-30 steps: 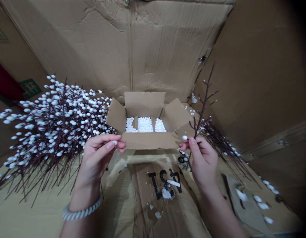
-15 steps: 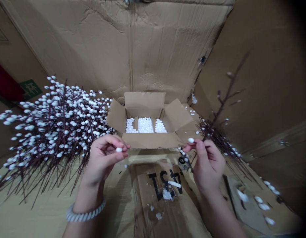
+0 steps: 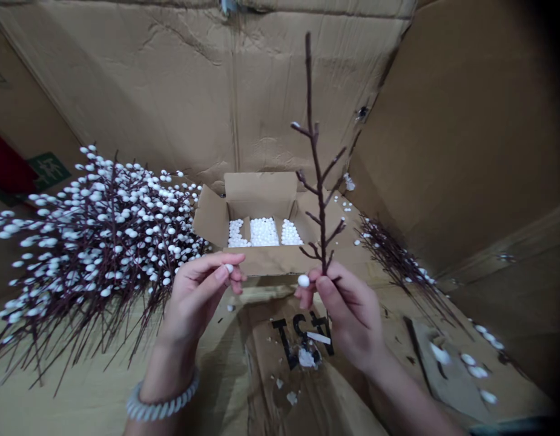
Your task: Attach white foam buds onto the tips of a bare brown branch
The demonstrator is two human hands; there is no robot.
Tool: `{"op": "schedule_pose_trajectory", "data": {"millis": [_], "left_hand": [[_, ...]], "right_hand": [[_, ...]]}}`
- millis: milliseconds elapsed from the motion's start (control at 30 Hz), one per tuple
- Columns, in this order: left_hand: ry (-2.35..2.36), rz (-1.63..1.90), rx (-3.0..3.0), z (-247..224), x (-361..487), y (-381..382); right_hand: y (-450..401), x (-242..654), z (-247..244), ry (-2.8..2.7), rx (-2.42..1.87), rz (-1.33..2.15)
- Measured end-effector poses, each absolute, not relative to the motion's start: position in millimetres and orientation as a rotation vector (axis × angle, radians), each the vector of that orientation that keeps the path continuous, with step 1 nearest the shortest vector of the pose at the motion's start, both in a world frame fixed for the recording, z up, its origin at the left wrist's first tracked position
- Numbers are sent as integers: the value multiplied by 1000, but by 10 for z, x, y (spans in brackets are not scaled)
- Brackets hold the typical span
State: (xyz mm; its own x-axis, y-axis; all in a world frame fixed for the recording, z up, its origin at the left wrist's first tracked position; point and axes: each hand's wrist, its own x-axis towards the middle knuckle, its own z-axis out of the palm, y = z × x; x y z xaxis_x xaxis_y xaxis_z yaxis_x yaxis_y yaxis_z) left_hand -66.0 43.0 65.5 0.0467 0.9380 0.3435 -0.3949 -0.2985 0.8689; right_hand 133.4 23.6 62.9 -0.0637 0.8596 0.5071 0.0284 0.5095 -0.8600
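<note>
My left hand, with a coiled band at the wrist, pinches a small white ball between thumb and fingers. Across from it, my right hand grips a bare brown twig near its lower end. The twig stands upright, with several short side shoots. A second white ball sits at the right fingertips, by the twig's lowest part. Behind both hands is an open cardboard box with white balls inside, parted by cardboard strips.
A big heap of twigs with white balls lies at the left. Thinner brown twigs lie at the right. Loose white balls and a flat grey piece are at the lower right. Cardboard walls rise behind.
My right hand has moved left and turned the twig from a rightward slant to upright, in front of the box. My left hand has shifted slightly right with its ball.
</note>
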Motion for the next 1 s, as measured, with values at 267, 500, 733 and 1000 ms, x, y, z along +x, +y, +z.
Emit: {"op": "schedule_pose_trajectory", "data": {"millis": [267,500,733,1000], "left_hand": [[684,1584,1162,619,-626,453],[714,1579,1116,643,-591,441],[759,1529,1134,643,-556,403],[718,1472,1163,668,-528,367]], "right_hand": [[282,1120,620,-1338,-814,997],[248,1111,493,-1384,-791,1051],[274,1114,476,-1361,-777,1164],[228,1125,498,-1335,-763,1351]]}}
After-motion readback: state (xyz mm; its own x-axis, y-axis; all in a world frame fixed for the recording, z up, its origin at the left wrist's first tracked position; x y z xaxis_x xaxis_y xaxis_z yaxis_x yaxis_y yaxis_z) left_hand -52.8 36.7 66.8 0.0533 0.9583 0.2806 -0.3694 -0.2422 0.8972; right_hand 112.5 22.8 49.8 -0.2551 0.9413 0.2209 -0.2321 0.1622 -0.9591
